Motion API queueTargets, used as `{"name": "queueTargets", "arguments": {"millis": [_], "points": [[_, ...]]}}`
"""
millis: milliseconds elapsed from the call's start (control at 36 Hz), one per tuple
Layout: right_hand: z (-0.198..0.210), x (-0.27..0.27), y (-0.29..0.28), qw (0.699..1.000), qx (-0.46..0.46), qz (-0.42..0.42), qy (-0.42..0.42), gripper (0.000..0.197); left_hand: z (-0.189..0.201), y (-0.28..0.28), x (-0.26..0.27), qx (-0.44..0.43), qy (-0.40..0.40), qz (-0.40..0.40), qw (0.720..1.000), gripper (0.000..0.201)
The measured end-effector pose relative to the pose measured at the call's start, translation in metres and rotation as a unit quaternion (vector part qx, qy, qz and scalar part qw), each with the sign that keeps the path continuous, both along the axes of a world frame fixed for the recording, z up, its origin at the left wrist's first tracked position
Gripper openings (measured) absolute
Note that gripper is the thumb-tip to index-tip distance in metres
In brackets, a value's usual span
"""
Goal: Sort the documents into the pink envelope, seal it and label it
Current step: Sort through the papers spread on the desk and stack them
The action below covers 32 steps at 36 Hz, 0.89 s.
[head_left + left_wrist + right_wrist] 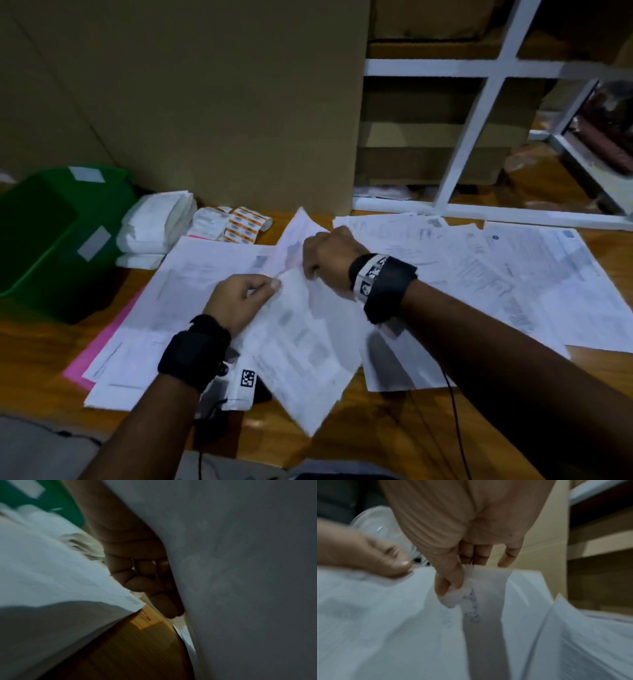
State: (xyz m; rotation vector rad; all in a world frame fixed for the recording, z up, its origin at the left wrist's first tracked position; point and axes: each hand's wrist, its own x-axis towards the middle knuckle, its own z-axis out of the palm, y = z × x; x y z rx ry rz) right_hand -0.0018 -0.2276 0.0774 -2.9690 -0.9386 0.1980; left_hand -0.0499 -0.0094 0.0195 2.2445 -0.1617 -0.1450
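Note:
In the head view my left hand (pixel 272 286) pinches the top corner of a printed white sheet (pixel 301 346) lifted over the table's front. My right hand (pixel 311 274) grips a second sheet (pixel 294 236) that stands tilted up behind it. The right wrist view shows the right hand (pixel 452 588) pinching a crumpled paper edge (pixel 488 601), with the left hand (pixel 382 559) beside it. In the left wrist view the fingers (pixel 145 577) curl against a grey sheet (pixel 240 574). The pink envelope (pixel 89 356) lies flat at the left, mostly under white documents (pixel 191 274).
More documents (pixel 507 274) are spread over the right of the wooden table (pixel 41 346). A green bin (pixel 58 233), stacked white packs (pixel 154 226) and label sheets (pixel 239 224) sit at the back left. A cardboard box (pixel 222 102) and a white shelf frame (pixel 479 113) stand behind.

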Motion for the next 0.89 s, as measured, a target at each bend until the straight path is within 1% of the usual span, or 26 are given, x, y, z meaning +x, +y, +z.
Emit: {"name": "queueTargets", "arguments": {"millis": [56, 83, 139, 194, 222, 278, 306, 333, 389, 417, 472, 555, 667, 722, 750, 833, 889], "points": [[-0.002, 0.017, -0.005, 0.993, 0.102, -0.032, -0.052, 0.032, -0.01, 0.017, -0.003, -0.084, 0.001, 0.083, 0.993, 0.069], [0.001, 0.022, -0.008, 0.987, 0.127, -0.061, -0.072, 0.033, -0.017, 0.026, -0.003, -0.122, 0.005, 0.125, 0.985, 0.074], [0.011, 0.026, -0.011, 0.971, 0.174, -0.097, -0.13, 0.033, -0.017, 0.035, -0.007, -0.171, 0.019, 0.194, 0.966, 0.067], [0.021, 0.031, -0.015, 0.948, 0.236, -0.114, -0.179, 0.033, -0.02, 0.044, -0.009, -0.185, 0.033, 0.224, 0.956, 0.059], [0.025, 0.033, -0.017, 0.94, 0.253, -0.127, -0.191, 0.032, -0.025, 0.049, -0.008, -0.179, 0.033, 0.227, 0.957, 0.05], [0.033, 0.035, -0.023, 0.926, 0.282, -0.158, -0.196, 0.029, -0.03, 0.053, -0.009, -0.163, 0.037, 0.211, 0.963, 0.013], [0.035, 0.036, -0.026, 0.915, 0.309, -0.17, -0.197, 0.027, -0.033, 0.054, -0.01, -0.156, 0.042, 0.208, 0.965, 0.011], [0.036, 0.036, -0.029, 0.902, 0.341, -0.181, -0.195, 0.026, -0.033, 0.052, -0.011, -0.157, 0.041, 0.203, 0.966, 0.013], [0.036, 0.036, -0.034, 0.876, 0.39, -0.217, -0.183, 0.026, -0.031, 0.048, -0.013, -0.147, 0.026, 0.178, 0.973, 0.005], [0.035, 0.035, -0.037, 0.864, 0.407, -0.237, -0.179, 0.027, -0.029, 0.045, -0.015, -0.133, 0.02, 0.165, 0.977, 0.011], [0.032, 0.031, -0.044, 0.838, 0.438, -0.274, -0.172, 0.03, -0.027, 0.039, -0.016, -0.126, 0.026, 0.154, 0.98, 0.014], [0.024, 0.024, -0.058, 0.806, 0.478, -0.312, -0.154, 0.028, -0.031, 0.034, -0.015, -0.118, 0.033, 0.155, 0.98, 0.016], [0.0, 0.01, -0.078, 0.771, 0.517, -0.36, -0.096, 0.028, -0.039, 0.028, -0.012, -0.145, 0.045, 0.164, 0.975, 0.017], [-0.014, -0.001, -0.09, 0.765, 0.514, -0.379, -0.082, 0.029, -0.043, 0.026, -0.012, -0.154, 0.045, 0.168, 0.973, 0.019], [-0.021, -0.007, -0.096, 0.767, 0.507, -0.386, -0.076, 0.03, -0.044, 0.027, -0.011, -0.157, 0.044, 0.17, 0.972, 0.02], [-0.044, -0.027, -0.114, 0.789, 0.468, -0.397, -0.038, 0.032, -0.043, 0.028, -0.011, -0.161, 0.045, 0.18, 0.969, 0.022], [-0.057, -0.041, -0.126, 0.8, 0.435, -0.412, -0.014, 0.032, -0.04, 0.028, -0.012, -0.156, 0.039, 0.173, 0.972, 0.022]]}}
